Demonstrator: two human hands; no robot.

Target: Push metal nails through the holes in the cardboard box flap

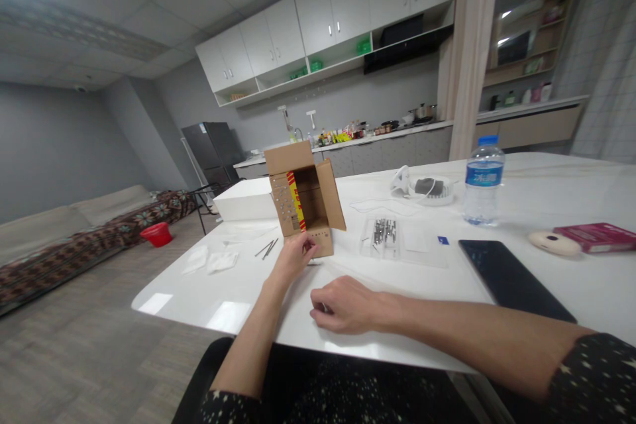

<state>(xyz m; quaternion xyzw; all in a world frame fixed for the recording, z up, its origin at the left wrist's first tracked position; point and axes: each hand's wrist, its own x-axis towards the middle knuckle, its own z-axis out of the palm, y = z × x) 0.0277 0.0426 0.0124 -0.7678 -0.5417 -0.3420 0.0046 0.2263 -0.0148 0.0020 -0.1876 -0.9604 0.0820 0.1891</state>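
The left hand (297,253) pinches the lower front edge of a small open cardboard box (304,204) standing on the white worktop (248,291). Just behind that grip, nearer the person, the right hand (345,305) rests loosely curled on the worktop, apart from the box; whether it holds anything cannot be told.

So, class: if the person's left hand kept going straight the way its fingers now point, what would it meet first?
The left hand points away across the white table and is already at the lower front of the small open brown cardboard box. That box comes first, though depth leaves actual contact unclear.
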